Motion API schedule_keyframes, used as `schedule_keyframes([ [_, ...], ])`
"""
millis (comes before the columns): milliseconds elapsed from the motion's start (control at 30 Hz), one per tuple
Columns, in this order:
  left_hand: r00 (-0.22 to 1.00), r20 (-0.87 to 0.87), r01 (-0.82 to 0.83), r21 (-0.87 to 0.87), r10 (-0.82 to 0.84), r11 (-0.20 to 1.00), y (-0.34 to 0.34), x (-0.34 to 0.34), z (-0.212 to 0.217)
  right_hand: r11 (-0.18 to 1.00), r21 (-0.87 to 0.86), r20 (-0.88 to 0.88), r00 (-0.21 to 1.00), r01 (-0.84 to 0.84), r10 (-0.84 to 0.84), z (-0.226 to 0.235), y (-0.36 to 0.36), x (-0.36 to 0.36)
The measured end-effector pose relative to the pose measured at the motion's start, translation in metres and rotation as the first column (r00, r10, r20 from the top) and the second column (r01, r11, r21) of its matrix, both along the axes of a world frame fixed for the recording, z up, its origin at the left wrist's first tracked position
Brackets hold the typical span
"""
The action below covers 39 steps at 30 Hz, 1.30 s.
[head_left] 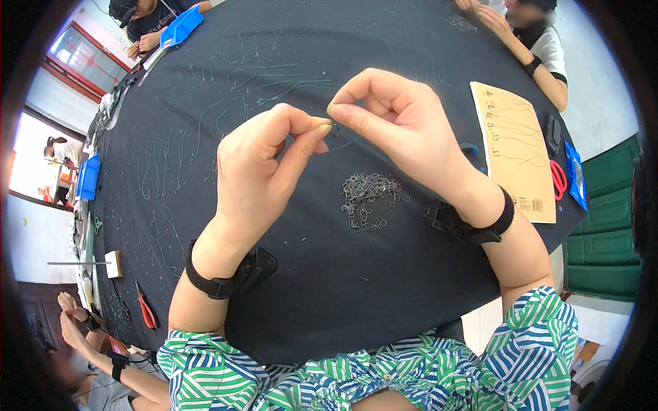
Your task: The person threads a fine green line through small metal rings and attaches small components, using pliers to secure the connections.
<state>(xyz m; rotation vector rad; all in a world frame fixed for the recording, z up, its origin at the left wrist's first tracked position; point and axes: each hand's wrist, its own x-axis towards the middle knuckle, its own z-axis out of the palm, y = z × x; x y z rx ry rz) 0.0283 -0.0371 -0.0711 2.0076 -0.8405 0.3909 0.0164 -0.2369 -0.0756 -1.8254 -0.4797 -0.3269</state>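
My left hand (pixel 257 161) is closed in a pinch, with a small dark fish hook (pixel 335 129) showing at its fingertips. Close beside it, my right hand (pixel 404 120) pinches thumb and forefinger together; whatever lies between them is too small to make out. A thin green line (pixel 348 144) curves just below the fingertips, and I cannot tell which hand it runs to. Below the right hand, a loose pile of grey fish hooks (pixel 370 195) lies on the black cloth (pixel 356 288).
Many green lines (pixel 274 75) are spread over the far and left cloth. Rightward lie a tan card (pixel 514 157) with hooks and lines, red-handled scissors (pixel 558 180) and a blue packet (pixel 576 177). Red-handled pliers (pixel 145 307) lie left. Other people sit around the table.
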Motion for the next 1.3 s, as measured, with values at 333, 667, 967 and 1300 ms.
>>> schedule_keyframes([
  [333,0.999,0.021,-0.027,-0.059,0.028,0.998,0.001,0.004,-0.005,0.972,0.169,-0.292,0.933,-0.166,0.21,-0.012,0.01,-0.005],
  [667,0.999,0.048,0.002,-0.054,0.001,0.999,-0.001,0.002,-0.004,0.997,-0.082,0.061,0.998,0.007,-0.002,0.007,0.004,-0.01],
  [967,1.0,0.024,0.006,-0.027,-0.006,1.0,-0.001,0.001,-0.003,0.997,0.043,-0.073,0.995,-0.063,0.066,0.0,-0.002,0.001],
  [1300,1.0,-0.015,-0.018,-0.094,0.016,0.995,-0.001,0.001,-0.006,0.948,0.289,-0.37,0.898,-0.134,0.239,-0.009,0.008,-0.002],
])
